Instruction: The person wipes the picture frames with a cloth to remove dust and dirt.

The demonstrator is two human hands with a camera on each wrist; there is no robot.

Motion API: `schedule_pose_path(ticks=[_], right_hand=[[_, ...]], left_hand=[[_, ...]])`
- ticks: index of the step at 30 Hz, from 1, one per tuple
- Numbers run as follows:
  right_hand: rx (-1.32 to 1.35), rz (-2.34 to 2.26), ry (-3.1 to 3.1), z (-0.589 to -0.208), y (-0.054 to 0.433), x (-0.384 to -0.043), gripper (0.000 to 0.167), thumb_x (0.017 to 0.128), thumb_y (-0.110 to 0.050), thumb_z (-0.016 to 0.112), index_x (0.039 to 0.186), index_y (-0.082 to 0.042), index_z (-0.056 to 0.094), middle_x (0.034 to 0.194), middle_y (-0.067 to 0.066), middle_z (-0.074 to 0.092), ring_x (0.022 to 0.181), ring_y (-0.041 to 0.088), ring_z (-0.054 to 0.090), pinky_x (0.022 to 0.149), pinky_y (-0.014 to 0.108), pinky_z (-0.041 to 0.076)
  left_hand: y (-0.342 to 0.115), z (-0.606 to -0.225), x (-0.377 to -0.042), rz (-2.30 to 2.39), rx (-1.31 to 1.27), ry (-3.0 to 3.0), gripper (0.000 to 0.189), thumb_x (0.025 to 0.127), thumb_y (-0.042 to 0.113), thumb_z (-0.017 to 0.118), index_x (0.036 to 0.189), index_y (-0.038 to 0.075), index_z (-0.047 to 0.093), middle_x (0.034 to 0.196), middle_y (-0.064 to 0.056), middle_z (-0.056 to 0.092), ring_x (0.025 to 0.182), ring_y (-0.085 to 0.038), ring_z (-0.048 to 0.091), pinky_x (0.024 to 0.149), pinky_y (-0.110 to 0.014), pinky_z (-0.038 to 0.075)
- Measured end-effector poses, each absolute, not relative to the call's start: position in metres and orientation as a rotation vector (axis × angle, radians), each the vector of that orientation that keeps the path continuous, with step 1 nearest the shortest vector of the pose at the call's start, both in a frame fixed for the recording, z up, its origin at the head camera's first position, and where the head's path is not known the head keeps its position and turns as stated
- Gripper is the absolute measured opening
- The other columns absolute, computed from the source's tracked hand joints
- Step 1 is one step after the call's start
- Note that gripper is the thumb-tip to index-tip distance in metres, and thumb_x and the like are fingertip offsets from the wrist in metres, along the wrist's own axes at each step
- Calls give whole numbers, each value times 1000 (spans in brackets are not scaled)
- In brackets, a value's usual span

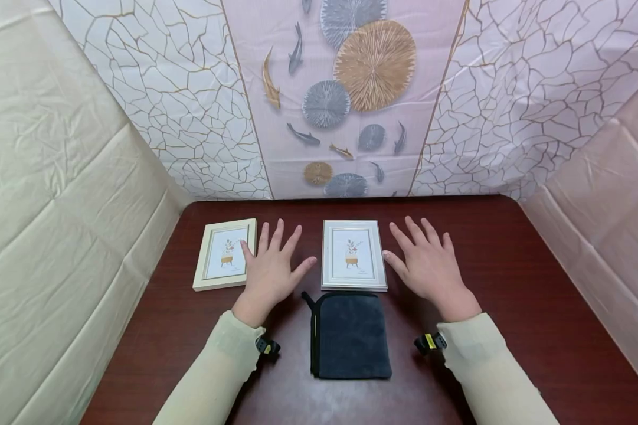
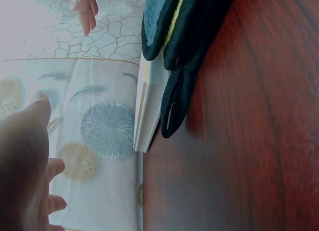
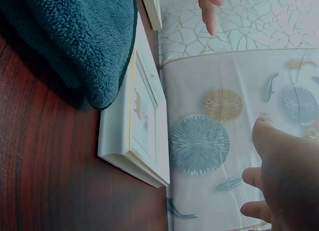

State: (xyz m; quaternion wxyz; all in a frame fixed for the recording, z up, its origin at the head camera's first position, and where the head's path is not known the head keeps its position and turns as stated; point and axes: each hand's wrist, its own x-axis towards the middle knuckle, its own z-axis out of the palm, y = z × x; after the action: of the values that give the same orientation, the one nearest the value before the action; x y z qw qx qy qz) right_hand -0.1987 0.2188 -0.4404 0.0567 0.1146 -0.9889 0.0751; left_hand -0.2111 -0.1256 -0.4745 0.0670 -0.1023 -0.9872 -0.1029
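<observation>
My left hand (image 1: 272, 268) is held over the table with its fingers spread, between two picture frames. Its thumb side points toward the white picture frame (image 1: 327, 260), and its little finger overlaps the cream picture frame (image 1: 204, 260) in the head view. On the other side, my right hand (image 1: 427, 260) is spread beside the white frame's right edge, holding nothing. A folded dark blue-grey cloth (image 1: 353, 336) with black edging and a loop lies in front of the white frame, between my forearms. Its fluffy surface (image 3: 94, 42) shows in the right wrist view.
The dark red wooden table (image 1: 536, 330) carries all of these. A patterned curtain (image 1: 372, 153) with fish and round leaf shapes stands along the back edge. Pale fabric walls (image 1: 74, 206) rise at the left and right sides. Each wrist wears a small black camera (image 1: 268, 347).
</observation>
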Motion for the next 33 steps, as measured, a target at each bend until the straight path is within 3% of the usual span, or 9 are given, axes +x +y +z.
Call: schedule_pose_path(ticks=[7,11,13,16,19,21,28,33], right_hand=[[349,243,-2996,-440,221,-199,75,113,-63,46,173,-18,37,178,22,28,163,49,18,120,80,20],[377,257,-2967,-437,219,-195,74,113,-58,51,172,-15,40,172,23,37,157,50,31,116,77,33],[396,290,-2941,-435,216,-190,71,112,-55,57,167,-12,48,162,23,50,147,47,47,108,72,45],[420,391,-2914,-435,209,-181,54,109,-50,66,144,-9,70,123,15,74,105,35,72,82,58,59],[418,483,-2980,-438,201,-169,35,106,-45,74,112,-11,80,78,2,69,64,20,64,58,43,52],[407,525,-3072,-445,196,-163,31,104,-44,76,99,-14,80,64,-4,59,55,15,55,54,38,46],[346,542,-3291,-468,179,-149,36,102,-48,78,82,-18,76,60,-5,58,55,16,55,57,37,45],[330,565,-3290,-472,174,-149,35,101,-47,80,82,-18,73,58,-1,55,53,17,53,56,36,42]], left_hand=[[-127,-475,-208,-354,-328,-2971,86,104,84,38,176,40,25,184,-7,12,169,-37,-3,120,-84,1],[-126,-478,-205,-455,-356,-2975,83,107,80,40,176,37,25,184,-7,16,169,-35,5,122,-82,6],[-125,-483,-203,-550,-394,-2965,81,109,74,44,176,31,29,182,-7,23,168,-35,14,123,-80,13],[-122,-492,-201,-697,-471,-2947,76,112,63,52,174,22,36,176,-10,37,163,-33,30,124,-74,24],[-116,-502,-200,-797,-542,-2950,73,112,56,58,171,16,41,170,-12,47,157,-34,42,123,-68,33],[-113,-510,-199,-839,-575,-2967,72,112,53,60,170,14,43,167,-12,50,155,-34,45,122,-65,36],[-103,-521,-201,-832,-599,-3037,75,110,54,64,172,19,41,167,-9,51,154,-35,46,121,-69,34],[-99,-519,-208,-772,-605,-3070,80,107,59,66,173,23,38,168,-5,50,153,-34,46,119,-72,33]])
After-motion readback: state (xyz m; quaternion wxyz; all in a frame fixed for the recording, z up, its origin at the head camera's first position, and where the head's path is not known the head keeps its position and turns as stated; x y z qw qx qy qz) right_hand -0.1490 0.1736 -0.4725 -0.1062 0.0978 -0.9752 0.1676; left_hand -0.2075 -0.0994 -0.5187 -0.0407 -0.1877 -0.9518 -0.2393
